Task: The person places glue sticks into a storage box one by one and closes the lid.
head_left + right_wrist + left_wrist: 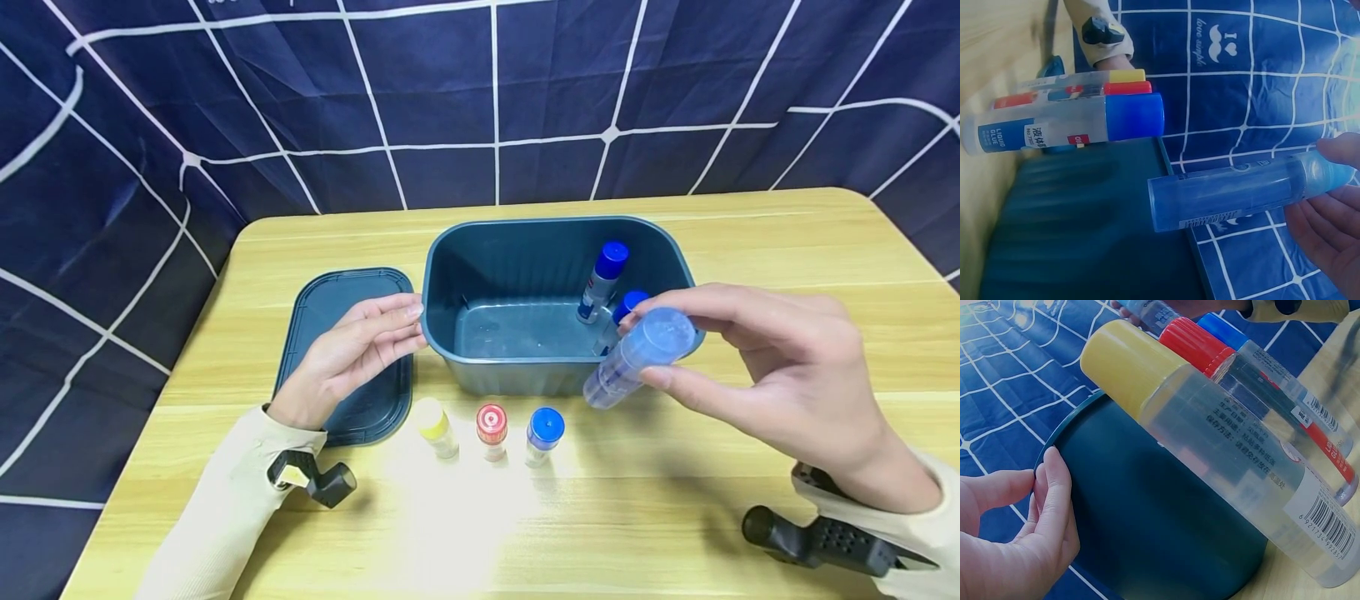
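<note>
My right hand (795, 367) holds a translucent light-blue glue bottle (1229, 194) by its cap end, between thumb and fingers. The bottle tilts over the front right rim of a dark teal plastic bin (517, 375). At the bin's left end, my left hand (1016, 531) pinches the rim between thumb and fingers. Inside the bin, toward the right, are two blue-capped glue bottles (597, 283), one partly hidden by the right hand. A yellow-capped glue bottle (1210, 450), a red-capped one (492, 427) and a blue-capped one (1072, 125) stand in a row before the bin.
Flat on the wooden table (637, 533) lies a dark teal lid (375, 408), left of the bin and partly beneath the left hand and wrist. A navy cloth (435, 100) with white grid lines hangs behind and beside the table.
</note>
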